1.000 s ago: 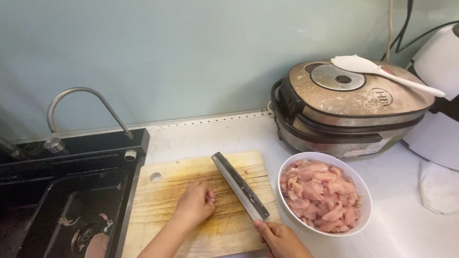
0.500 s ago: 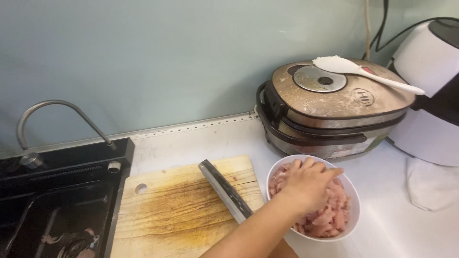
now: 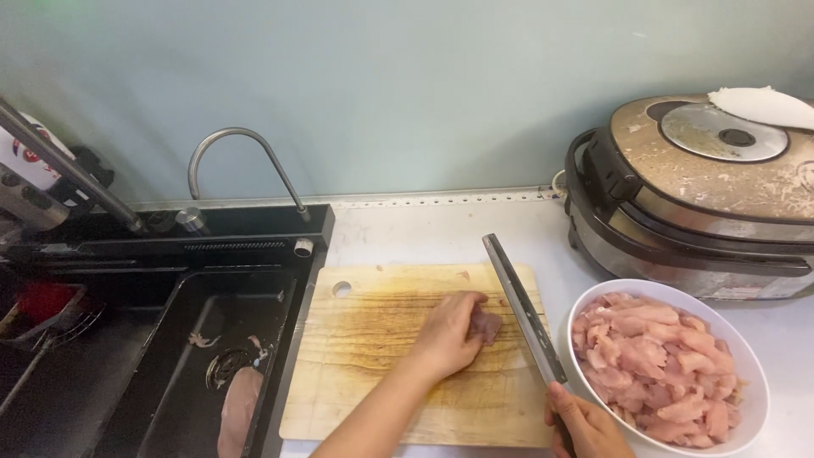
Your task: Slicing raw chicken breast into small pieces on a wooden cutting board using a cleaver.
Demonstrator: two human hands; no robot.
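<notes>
My left hand [image 3: 449, 332] rests on the wooden cutting board [image 3: 373, 356], its fingers closed over a small piece of raw pink meat [image 3: 487, 325]. My right hand [image 3: 585, 424], at the bottom edge, grips the handle of a cleaver [image 3: 521, 305]. The blade lies along the board's right side, just right of the meat. A white bowl [image 3: 746, 373] full of sliced raw meat [image 3: 657, 365] stands to the right of the board.
A black sink [image 3: 170, 339] with a curved tap [image 3: 242, 161] lies left of the board; a piece of raw meat [image 3: 239, 407] sits in its basin. A metal-lidded cooker [image 3: 695, 203] with a white spatula [image 3: 763, 106] on top stands at the back right.
My left hand left the bowl and came back to the board with a piece of meat. The view shifted left, so the cooker now sits at the right edge.
</notes>
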